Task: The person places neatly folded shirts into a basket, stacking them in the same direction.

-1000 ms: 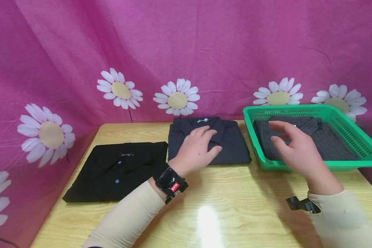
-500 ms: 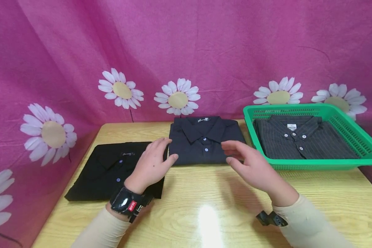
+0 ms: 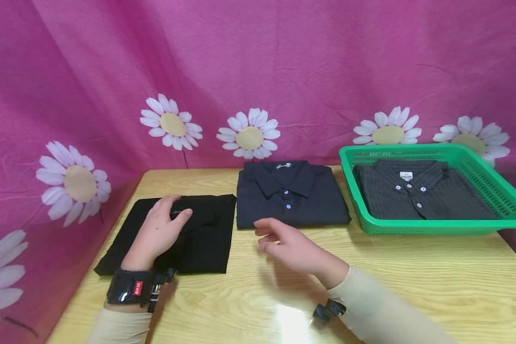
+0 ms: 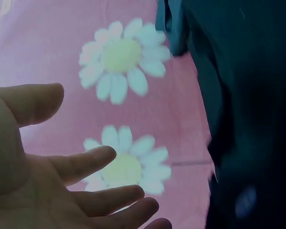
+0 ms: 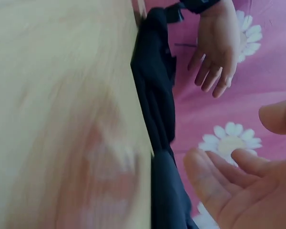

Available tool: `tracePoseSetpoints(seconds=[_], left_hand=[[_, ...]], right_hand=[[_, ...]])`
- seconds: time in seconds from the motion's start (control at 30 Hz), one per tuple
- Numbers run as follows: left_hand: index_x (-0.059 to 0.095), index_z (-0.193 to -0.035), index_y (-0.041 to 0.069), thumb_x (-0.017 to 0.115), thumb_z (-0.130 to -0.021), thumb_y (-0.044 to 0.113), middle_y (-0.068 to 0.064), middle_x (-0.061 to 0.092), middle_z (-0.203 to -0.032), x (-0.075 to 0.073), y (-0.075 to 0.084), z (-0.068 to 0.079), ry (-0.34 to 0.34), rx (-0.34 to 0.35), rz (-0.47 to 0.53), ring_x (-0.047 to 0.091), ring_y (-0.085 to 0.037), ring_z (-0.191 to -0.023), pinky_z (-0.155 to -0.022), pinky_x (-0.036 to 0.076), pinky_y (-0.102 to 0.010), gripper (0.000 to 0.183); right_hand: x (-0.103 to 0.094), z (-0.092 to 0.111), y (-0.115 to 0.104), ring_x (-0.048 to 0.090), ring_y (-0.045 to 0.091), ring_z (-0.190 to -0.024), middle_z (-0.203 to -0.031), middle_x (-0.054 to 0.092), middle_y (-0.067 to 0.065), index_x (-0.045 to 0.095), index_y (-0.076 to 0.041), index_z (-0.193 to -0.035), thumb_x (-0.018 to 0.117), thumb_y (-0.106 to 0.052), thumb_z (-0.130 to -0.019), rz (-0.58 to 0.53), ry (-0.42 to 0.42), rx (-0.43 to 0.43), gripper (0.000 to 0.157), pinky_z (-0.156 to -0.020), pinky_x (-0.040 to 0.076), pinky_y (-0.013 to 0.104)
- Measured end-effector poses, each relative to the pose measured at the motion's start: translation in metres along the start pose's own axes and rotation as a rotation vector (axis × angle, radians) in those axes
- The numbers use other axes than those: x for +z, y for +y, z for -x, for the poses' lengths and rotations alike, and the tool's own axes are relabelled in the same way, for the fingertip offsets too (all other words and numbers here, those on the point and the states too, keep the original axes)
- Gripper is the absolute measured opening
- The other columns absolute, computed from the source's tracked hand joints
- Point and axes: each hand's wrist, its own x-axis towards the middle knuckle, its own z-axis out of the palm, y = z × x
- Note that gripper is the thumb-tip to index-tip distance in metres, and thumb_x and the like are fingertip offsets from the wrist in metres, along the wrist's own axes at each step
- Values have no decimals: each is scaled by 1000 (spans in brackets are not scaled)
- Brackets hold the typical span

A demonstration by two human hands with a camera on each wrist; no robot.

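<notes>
The wood-grained table (image 3: 232,306) is reflecting glare (image 3: 291,322) at six o'clock. Around its middle in the head view, a folded black shirt (image 3: 202,243) is lying at ten, a folded navy shirt (image 3: 296,200) is lying at twelve, and a green basket (image 3: 447,223) is sitting at two.

free tabletop (image 3: 223,306) before black shirt (image 3: 206,251), green basket (image 3: 438,223) blocking right

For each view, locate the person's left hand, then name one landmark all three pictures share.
Head: left hand, left of centre, over the leftmost shirt.
Left wrist: left hand, at lower left, reaching in from the left edge.
Right wrist: left hand, near the top, right of centre, pointing down.
Shared landmark: white daisies on the pink curtain.
</notes>
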Motion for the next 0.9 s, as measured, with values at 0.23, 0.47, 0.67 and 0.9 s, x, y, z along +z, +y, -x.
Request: tracePoseSetpoints(seconds=[0.23, 0.47, 0.67, 0.9], left_hand=[[34, -151, -8, 53, -103, 41, -34, 32, -153, -22, -29, -2, -9, -82, -64, 29, -51, -140, -112, 26, -65, 71], [32, -148, -13, 46, -104, 47, -41, 36, -145, -43, -65, -2, -65, -163, -81, 33, -56, -134, -108, 29, -66, 76], [28, -148, -15, 39, -106, 51, -43, 31, -147, -52, -90, 3, -128, -263, -41, 33, -57, -133, -109, 28, -66, 79], [21, -147, -21, 36, -107, 47, -45, 26, -147, -57, -102, 5, -164, -319, 10, 29, -58, -134, -110, 26, -66, 81]], right_hand=[[27, -26, 0, 60, 23, -116, -137, 57, 17, 44, -1, -147, 59, -16, -100, -168, -19, 70, 52, -98, 50, 40], [44, -40, 5, 56, 29, -124, -143, 52, 21, 41, 3, -148, 59, -16, -100, -268, -9, 114, 55, -93, 53, 42], [55, -48, 1, 54, 32, -126, -146, 47, 23, 40, 5, -149, 55, -13, -98, -345, 3, 134, 56, -99, 50, 46], [65, -54, -3, 47, 34, -135, -155, 39, 22, 38, 2, -152, 58, -16, -98, -357, 22, 168, 60, -104, 46, 48]])
